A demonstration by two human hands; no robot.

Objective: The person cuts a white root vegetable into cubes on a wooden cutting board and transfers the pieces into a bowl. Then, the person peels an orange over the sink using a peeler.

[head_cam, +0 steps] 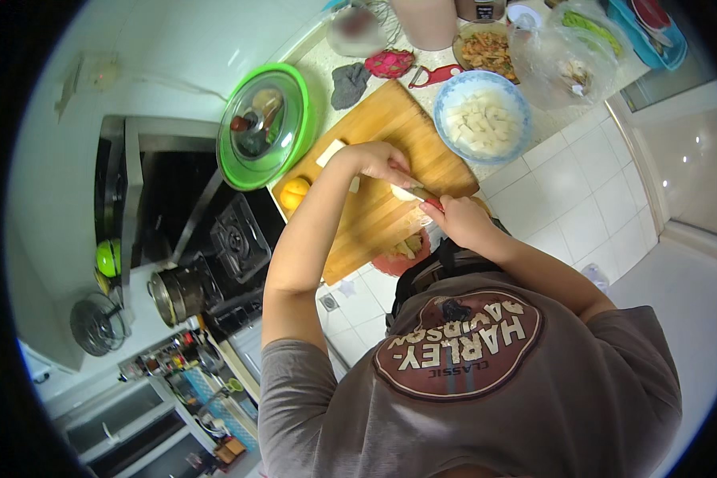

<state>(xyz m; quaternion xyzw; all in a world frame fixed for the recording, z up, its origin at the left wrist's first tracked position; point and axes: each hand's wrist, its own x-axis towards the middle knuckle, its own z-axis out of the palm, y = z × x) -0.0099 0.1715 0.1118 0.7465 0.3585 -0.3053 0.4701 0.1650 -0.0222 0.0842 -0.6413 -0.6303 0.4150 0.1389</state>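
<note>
My right hand [463, 220] grips the red handle of a knife [433, 202] at the near right side of a wooden cutting board [388, 125]. My left hand [385, 164] reaches over the board, its fingertips on a pale, rounded food piece [403, 192] against the blade. Part of that piece is hidden by the fingers. A white block of food [331, 153] lies beyond my left forearm, and a yellow-orange fruit or vegetable [294, 193] sits at the board's left edge. To the right, a blue-and-white bowl [441, 113] holds white chunks.
Below the board's near edge is a pink bowl [388, 267] with scraps. A green-rimmed covered basket [306, 119] stands left, beside a gas stove [236, 239]. Behind lie a grey cloth [349, 85], a dragon fruit [389, 63], a red peeler [443, 74], a dish of cooked food [487, 52] and plastic bags [544, 66].
</note>
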